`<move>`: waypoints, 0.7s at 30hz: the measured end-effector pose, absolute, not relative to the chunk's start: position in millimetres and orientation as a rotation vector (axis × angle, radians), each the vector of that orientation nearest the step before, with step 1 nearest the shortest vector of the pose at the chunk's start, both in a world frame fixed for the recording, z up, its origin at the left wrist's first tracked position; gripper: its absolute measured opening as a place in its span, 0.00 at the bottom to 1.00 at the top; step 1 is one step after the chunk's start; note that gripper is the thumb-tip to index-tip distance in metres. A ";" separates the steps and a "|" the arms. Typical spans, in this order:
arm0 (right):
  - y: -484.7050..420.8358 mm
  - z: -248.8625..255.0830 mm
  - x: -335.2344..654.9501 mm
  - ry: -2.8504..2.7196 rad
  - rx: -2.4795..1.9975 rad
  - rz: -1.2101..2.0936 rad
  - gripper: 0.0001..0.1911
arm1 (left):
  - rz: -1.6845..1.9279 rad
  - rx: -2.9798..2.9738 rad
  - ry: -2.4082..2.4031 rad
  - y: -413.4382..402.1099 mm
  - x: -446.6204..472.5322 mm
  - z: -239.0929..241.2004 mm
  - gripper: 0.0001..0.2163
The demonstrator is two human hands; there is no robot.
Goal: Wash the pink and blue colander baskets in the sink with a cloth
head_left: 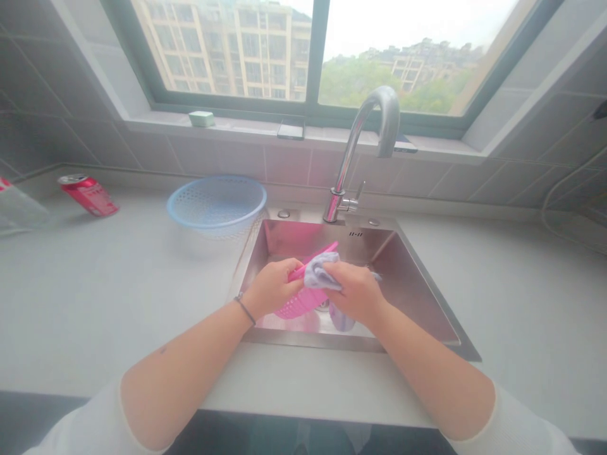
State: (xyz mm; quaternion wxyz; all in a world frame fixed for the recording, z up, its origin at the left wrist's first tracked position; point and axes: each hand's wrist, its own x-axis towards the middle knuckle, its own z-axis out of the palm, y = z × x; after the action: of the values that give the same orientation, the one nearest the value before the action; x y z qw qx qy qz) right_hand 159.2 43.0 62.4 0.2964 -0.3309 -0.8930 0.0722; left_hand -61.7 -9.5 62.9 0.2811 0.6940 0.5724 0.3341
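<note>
A pink plastic basket [301, 304] with small holes is held tilted over the steel sink [422, 297]. My left hand [272, 285] is closed on its rim at the left side. My right hand [355, 289] grips a pale grey-white cloth [318, 270], which is folded over the basket's rim. Part of the cloth hangs below my right hand inside the sink. The fingertips of both hands are partly hidden by the basket and the cloth.
A chrome faucet [348, 151] rises behind the sink. On the counter to the left stand a blue colander [215, 218] and a tilted red can [90, 194], with a clear plastic bag [19, 212] further left. Green soap [202, 119] lies on the windowsill.
</note>
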 end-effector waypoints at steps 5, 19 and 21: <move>59.9 66.7 162.0 -2.189 -1.104 0.313 0.10 | 0.912 1.864 1.561 -9.6 -62.5 65.7 0.08; 57.6 66.5 159.7 -2.157 -1.043 0.321 0.10 | 0.866 1.915 1.579 -7.0 -64.0 69.9 0.07; 67.0 71.7 165.2 -2.029 -1.171 0.363 0.09 | 0.878 1.914 1.568 -8.9 -63.5 72.1 0.08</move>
State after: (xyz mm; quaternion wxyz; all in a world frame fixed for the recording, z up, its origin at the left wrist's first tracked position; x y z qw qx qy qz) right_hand 165.2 67.0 71.7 0.3760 -0.4578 -0.7931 0.1419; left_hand -63.5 -8.9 72.1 0.2553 0.7048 0.5776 0.3233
